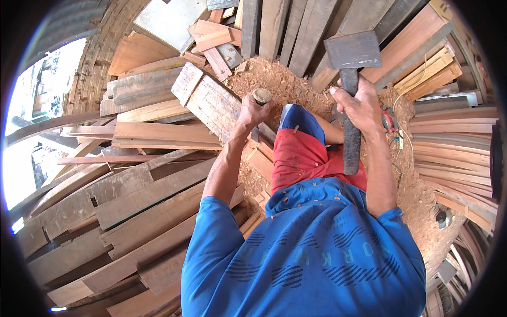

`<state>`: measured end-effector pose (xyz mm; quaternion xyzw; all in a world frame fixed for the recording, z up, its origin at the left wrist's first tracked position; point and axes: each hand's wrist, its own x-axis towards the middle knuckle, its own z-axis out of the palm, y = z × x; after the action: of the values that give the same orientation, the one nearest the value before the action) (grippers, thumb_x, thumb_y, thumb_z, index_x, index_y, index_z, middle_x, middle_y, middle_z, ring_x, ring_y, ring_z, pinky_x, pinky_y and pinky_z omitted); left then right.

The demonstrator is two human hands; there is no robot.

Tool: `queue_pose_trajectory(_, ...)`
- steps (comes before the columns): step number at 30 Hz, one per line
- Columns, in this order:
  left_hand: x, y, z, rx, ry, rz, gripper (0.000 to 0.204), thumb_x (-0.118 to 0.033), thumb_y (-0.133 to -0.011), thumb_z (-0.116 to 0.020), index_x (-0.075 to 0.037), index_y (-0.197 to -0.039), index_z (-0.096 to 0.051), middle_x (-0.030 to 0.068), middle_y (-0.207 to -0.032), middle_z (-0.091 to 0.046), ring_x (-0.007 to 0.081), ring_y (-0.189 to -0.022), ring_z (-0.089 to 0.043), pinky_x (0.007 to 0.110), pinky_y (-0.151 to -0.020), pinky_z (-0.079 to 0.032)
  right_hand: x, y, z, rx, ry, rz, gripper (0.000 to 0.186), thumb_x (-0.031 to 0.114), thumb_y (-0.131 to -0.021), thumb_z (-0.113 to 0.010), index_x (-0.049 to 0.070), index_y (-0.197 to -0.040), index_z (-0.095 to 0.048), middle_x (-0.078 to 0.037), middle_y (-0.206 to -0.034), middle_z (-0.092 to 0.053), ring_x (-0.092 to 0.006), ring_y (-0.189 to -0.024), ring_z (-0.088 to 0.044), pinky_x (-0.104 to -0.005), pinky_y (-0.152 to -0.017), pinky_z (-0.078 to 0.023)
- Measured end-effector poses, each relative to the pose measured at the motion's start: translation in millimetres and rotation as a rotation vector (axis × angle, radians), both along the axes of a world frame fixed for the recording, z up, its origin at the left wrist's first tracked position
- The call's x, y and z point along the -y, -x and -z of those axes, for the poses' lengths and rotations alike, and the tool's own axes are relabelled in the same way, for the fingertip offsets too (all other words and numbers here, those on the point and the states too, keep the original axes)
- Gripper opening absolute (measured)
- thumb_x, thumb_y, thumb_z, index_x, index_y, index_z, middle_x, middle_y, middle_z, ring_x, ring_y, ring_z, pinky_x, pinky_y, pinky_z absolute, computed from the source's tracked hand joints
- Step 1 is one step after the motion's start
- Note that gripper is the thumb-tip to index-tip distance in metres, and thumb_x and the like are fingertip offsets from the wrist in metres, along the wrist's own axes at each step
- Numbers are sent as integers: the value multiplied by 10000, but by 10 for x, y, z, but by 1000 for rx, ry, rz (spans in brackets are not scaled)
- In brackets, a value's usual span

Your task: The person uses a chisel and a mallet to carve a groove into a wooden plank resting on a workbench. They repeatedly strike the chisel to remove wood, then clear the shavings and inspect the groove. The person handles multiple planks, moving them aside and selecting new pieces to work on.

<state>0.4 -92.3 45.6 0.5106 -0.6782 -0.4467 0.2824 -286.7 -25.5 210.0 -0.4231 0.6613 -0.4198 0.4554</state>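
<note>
Free gap over wood shavings (296, 87) between left hand (254, 111) and mallet (353, 50) (planks (315, 39) beyond as barrier)

The person wears a bright blue T-shirt (311, 296), loose and creased, bunched into folds at the waist. Across the chest runs a print (288, 276) of dark slanting stripes in angular blocks, with paler lettering among them. The left sleeve (211, 227) and right sleeve (398, 232) are plain blue, ending near the elbows. The shorts (298, 161) are red, with a darker blue panel (305, 122) at the leg. Small wood chips (296, 128) dot the clothes. The left hand (255, 112) and right hand (365, 110) are bare.
</note>
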Motion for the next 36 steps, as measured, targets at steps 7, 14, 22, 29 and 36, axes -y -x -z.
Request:
queue_pose_trajectory(7,-29,29,-147,12,-13,4,169,-157,-883,-761,-44,-883,-635,15,-733,-656,98,-686,-613,310,-642,-520,68,53,-187,21,149,68,232,116,-902,-730,-14,-1027,-584,-13,-723,-589,-81,-569,-555,-245,-528,-452)
queue_pose_trajectory(14,6,107,-60,2,-48,72,228,-205,-832,-773,-26,-912,-656,108,-779,-714,204,-708,-695,358,-675,-551,77,-303,349,-404,114,-192,290,229,-881,-725,-5,-1020,-624,-142,-822,-693,-269,-712,-685,-420,-702,-560)
queue_pose_trajectory(22,27,140,3,117,-69,116,274,-250,-823,-765,-30,-961,-675,135,-847,-743,251,-789,-736,380,-732,-570,68,-348,628,-388,-46,-397,376,257,-841,-744,-25,-1060,-625,-178,-866,-699,-280,-738,-693,-410,-713,-560)
queue_pose_trajectory(29,38,173,-107,98,-130,128,284,-249,-821,-775,-38,-990,-688,130,-863,-750,247,-811,-743,384,-741,-575,466,-202,143,-253,119,60,314,287,-876,-748,6,-961,-639,-125,-792,-682,-147,-553,-623,-329,-535,-542)
queue_pose_trajectory(36,-39,116,146,104,15,118,295,-252,-825,-785,-44,-1007,-685,121,-853,-743,237,-801,-736,386,-749,-574,20,-506,912,-553,-185,-529,441,281,-845,-732,-50,-1107,-604,-196,-920,-703,-337,-848,-693,-462,-825,-556)
